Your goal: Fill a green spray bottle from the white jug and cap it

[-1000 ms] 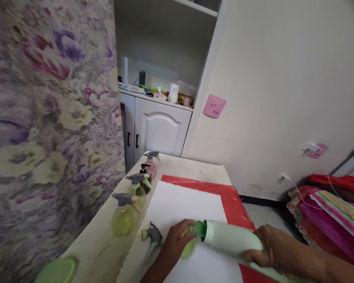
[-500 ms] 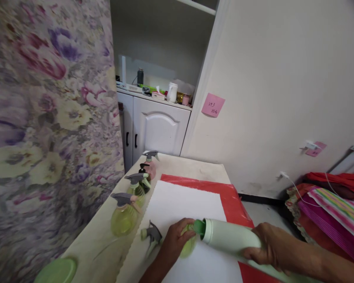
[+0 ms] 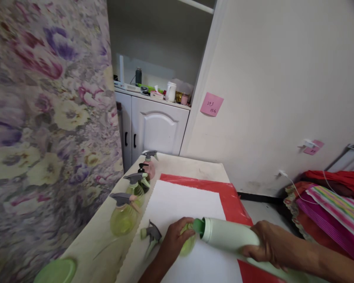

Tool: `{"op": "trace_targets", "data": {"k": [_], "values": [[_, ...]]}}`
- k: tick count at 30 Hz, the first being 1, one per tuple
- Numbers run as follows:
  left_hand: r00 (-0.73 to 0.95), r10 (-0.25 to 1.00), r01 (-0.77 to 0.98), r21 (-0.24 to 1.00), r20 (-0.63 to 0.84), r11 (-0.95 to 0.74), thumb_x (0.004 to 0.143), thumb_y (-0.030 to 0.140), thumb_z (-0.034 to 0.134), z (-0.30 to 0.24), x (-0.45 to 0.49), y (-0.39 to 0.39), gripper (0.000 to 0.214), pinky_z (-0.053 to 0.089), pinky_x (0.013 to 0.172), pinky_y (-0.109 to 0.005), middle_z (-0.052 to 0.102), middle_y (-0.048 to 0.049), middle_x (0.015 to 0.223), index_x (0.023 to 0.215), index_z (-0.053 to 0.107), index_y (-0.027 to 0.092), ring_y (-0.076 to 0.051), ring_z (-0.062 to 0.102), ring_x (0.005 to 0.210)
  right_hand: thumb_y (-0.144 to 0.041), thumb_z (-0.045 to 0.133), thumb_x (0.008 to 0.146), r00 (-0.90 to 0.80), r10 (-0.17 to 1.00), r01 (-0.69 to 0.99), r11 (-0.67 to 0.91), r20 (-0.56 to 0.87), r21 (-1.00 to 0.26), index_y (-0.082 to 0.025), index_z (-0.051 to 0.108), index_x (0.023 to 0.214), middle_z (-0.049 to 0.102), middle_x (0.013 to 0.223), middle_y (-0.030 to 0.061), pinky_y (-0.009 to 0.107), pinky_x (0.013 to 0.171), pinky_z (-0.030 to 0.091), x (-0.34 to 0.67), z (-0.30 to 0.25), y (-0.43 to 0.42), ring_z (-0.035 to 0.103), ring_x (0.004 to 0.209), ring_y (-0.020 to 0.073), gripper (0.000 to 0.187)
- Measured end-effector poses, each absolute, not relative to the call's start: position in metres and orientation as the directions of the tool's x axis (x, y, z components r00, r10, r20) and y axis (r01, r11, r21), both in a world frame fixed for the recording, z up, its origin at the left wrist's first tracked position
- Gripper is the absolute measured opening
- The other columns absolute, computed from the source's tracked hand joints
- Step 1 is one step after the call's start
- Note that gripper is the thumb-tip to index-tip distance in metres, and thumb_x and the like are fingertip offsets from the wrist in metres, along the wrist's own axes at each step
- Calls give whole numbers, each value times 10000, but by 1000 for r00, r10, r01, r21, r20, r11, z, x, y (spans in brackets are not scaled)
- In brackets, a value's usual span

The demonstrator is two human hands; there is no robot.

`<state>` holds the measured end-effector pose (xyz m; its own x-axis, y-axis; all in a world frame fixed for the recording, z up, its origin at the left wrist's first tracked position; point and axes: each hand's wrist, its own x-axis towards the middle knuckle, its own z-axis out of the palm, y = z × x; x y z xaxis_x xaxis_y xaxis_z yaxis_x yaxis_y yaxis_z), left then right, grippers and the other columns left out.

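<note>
Light-green jug tilted at the neck of a capless bottle

Head view: The left hand has its grip closed around the neck of a yellow-green bottle on the white sheet. The right hand has its grip wrapped around a light-green jug, held nearly level. From the jug's mouth a translucent green piece juts out to the bottle's opening; whether liquid is flowing cannot be told, nor how full either container is. A grey trigger sprayer head lies just left of the left hand. Along the desk's left side stand a pink spray bottle, a dark pump bottle, a green spray bottle and a round, see-through yellow-green spray bottle. A green round lid sits at the near left.
</note>
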<state>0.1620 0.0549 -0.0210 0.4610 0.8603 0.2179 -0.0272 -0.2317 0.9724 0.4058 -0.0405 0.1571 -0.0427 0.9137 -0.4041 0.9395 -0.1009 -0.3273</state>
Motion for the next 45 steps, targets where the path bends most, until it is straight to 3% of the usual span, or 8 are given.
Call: {"op": "trace_targets", "data": {"k": [20,38,45], "values": [[468,852,-26,967,236,-253,820,286,605,-18,162,55,213,452,872,-274,734,-25,993,1002,681,206,-219,645,963,-466,573,764,-24,900,938,-131,-436,-321,-168,559,657,502,428,-30,150,331,304,411,155,-42,474,343,84,316],[478,849,-4,967,226,-256,818,251,593,-13,162,53,203,451,875,-283,733,-24,990,995,683,210,-220,644,961,-559,557,782,-83,902,928,-85,-424,-363,-166,576,681,486,433,-44,163,331,274,419,150,-42,449,336,75,406],[471,854,-19,970,224,-244,813,275,604,-17,162,55,216,468,866,-294,735,-36,984,999,686,203,-224,646,947,-540,568,770,-60,908,942,-86,-415,-325,-169,587,675,520,446,-33,176,342,295,422,147,-41,475,344,88,384]]}}
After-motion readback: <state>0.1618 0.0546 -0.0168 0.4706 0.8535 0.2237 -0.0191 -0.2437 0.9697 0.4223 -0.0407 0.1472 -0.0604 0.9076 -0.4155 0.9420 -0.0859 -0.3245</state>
